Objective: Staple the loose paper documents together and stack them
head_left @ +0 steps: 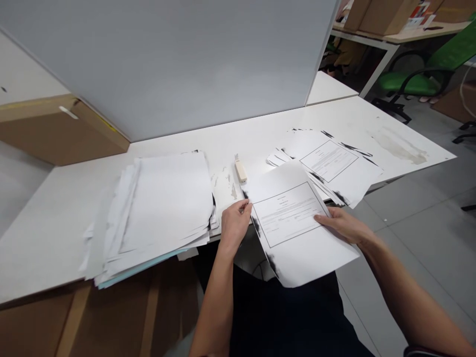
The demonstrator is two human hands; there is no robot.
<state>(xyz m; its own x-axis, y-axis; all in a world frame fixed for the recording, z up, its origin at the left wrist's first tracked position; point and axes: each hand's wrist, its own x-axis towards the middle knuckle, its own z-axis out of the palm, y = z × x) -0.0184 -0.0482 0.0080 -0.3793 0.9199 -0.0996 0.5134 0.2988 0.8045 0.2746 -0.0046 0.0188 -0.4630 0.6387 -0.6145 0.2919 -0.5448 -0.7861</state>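
A printed sheet of paper [288,248] with a framed block of text and black smudges along its left edge is held over the table's front edge. My left hand [235,223] pinches its left edge. On the opposite side my right hand [344,224] grips the sheet, thumb on top and fingers underneath. Just beyond my left hand lies a cream-coloured utility knife [240,170]. A stack of paper [167,198] rests to the left, and a pile of similar printed sheets [330,161] is fanned out at the right.
A grey partition panel [193,64] stands along the back of the white table [260,131]. At the left leans a cardboard box [92,131]. A green chair [412,82] and another desk [427,32] are at the far right.
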